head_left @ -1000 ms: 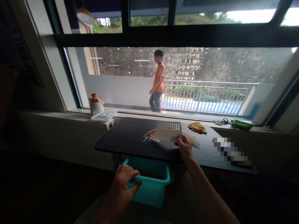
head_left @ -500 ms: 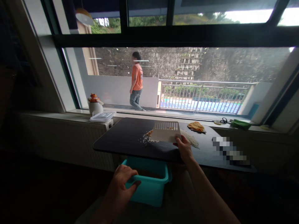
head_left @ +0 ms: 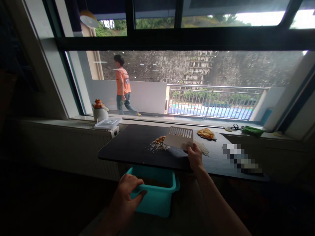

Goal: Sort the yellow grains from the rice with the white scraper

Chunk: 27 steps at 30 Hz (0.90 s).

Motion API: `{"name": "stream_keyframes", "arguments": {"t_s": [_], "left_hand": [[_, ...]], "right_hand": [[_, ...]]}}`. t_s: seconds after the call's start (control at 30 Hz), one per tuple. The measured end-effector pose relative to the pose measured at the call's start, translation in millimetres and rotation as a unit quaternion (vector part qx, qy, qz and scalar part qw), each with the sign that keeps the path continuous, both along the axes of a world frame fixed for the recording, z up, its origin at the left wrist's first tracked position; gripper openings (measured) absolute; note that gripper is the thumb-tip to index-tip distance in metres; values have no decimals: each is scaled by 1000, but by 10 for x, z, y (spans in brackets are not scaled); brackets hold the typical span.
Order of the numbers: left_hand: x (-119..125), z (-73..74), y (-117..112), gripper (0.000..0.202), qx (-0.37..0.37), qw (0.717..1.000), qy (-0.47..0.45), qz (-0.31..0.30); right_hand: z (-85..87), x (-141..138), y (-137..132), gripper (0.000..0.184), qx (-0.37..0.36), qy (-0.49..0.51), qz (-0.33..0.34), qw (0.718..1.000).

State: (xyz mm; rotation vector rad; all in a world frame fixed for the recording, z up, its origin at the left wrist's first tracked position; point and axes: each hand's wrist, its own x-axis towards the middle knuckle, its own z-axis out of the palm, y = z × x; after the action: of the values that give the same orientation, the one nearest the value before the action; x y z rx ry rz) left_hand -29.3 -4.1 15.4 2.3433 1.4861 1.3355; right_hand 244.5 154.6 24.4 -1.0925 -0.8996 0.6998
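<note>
In my right hand (head_left: 195, 155) is a pale slotted scoop (head_left: 177, 139), gripped at its near right corner and held over the dark tabletop (head_left: 133, 144). Left of the scoop lie orange-yellow kernels (head_left: 159, 139) and scattered white grains (head_left: 158, 146). A heap of pale grains (head_left: 202, 148) shows partly behind the scoop and my right hand. My left hand (head_left: 130, 190) is closed on the near left rim of a turquoise bin (head_left: 157, 200), thumb outside. Brown loose material (head_left: 156, 182) lies inside the bin, below the table edge.
A folded yellow cloth (head_left: 206, 133) lies at the table's back right, and a blurred-out object (head_left: 242, 159) on its right side. Scissors (head_left: 235, 127) and a green item (head_left: 252, 131) rest on the sill. A clear plastic lid (head_left: 108, 123) sits left. Outside walks a person (head_left: 123, 85).
My right hand has shifted the scoop slightly right, uncovering more of the kernels. My left hand stays on the bin rim. The person outside has walked left.
</note>
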Motion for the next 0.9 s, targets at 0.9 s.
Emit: {"name": "stream_keyframes", "arguments": {"t_s": [0.9], "left_hand": [[11,12,-21,4,-16,1000,-18,-5]], "right_hand": [[29,-19,-53,33,7,3,105,994]]}}
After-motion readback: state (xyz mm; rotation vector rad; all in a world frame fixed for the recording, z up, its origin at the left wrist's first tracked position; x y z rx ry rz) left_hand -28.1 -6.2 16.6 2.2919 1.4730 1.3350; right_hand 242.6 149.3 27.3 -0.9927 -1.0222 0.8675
